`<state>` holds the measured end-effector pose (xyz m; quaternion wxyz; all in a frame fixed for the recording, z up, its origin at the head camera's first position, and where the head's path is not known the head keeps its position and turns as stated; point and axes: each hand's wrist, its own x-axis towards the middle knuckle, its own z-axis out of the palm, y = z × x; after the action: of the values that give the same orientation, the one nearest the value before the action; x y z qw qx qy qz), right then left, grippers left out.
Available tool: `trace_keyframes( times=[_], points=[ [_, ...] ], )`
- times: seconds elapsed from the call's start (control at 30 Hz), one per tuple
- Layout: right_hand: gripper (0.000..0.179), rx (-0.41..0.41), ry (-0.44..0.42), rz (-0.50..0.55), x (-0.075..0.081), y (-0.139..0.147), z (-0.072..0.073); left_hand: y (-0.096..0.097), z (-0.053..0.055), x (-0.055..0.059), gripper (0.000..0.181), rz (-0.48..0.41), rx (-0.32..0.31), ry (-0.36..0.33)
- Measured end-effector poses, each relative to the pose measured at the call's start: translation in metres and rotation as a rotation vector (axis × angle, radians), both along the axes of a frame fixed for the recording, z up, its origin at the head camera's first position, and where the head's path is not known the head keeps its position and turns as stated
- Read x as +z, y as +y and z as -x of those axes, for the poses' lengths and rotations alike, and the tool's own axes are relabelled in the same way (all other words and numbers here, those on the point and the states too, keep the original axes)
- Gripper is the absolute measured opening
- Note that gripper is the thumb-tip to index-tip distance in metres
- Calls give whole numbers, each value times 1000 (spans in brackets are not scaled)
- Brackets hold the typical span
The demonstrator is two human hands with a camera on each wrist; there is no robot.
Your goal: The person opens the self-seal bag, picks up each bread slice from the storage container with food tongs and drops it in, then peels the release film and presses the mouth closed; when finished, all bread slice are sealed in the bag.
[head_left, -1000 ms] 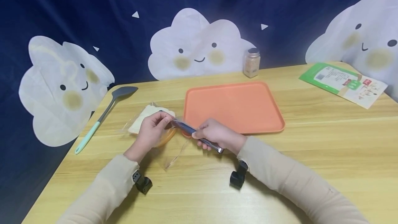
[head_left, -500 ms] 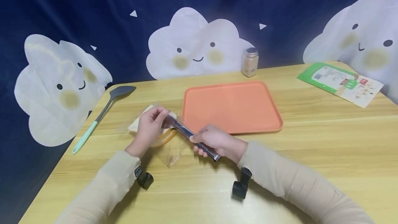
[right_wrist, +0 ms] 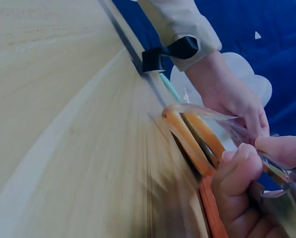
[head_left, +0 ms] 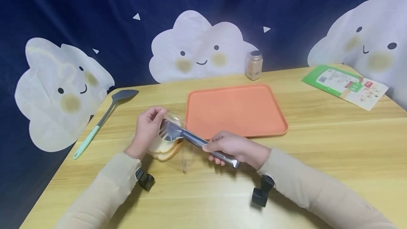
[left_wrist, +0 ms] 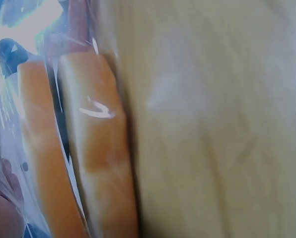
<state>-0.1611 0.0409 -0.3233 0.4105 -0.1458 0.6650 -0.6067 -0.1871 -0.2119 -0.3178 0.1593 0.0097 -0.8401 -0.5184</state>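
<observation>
In the head view my left hand [head_left: 147, 128] pinches the upper edge of a clear plastic bag [head_left: 173, 117]. Slices of bread [head_left: 166, 153] with brown crusts lie in the bag. My right hand [head_left: 230, 146] grips metal tongs [head_left: 195, 139] by the handle. Their slotted, fork-like end points left and overlaps the bag's mouth over the bread, close to my left fingertips. Close up in the left wrist view, two slices of bread [left_wrist: 99, 144] stand side by side behind shiny plastic, with a dark gap between them. The right wrist view shows fingers curled round the tongs [right_wrist: 287, 206].
An orange tray [head_left: 235, 110] lies just behind the tongs. On the left is a grey turner [head_left: 105, 116] with a mint handle. A spice jar [head_left: 254, 66] stands at the back, and a green-and-white packet [head_left: 344, 86] lies at the right rear of the wooden table.
The tongs' head has come into view and spread over the bread, with the right hand shifted rightward. The left hand has drawn slightly left, and more of the bread slices shows.
</observation>
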Motion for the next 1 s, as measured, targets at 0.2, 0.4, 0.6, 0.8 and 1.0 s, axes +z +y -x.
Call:
trace_keyframes(
  times=[0.2, 0.4, 0.6, 0.8, 1.0],
  points=[
    [19, 21, 25, -40, 0, 16, -3, -7, -2, -7, 20, 12, 36, 22],
    [14, 34, 38, -42, -5, 20, -5, 3, -9, -7, 15, 36, 24, 93],
    [14, 35, 20, -23, -11, 19, -5, 12, -11, -9, 15, 14, 56, 20],
    [13, 71, 25, -57, -11, 19, -3, 12, -10, -11, 18, -26, 63, 9],
    [15, 39, 24, -36, -9, 15, -1, 10, -10, -11, 15, -76, 64, 32]
  ],
)
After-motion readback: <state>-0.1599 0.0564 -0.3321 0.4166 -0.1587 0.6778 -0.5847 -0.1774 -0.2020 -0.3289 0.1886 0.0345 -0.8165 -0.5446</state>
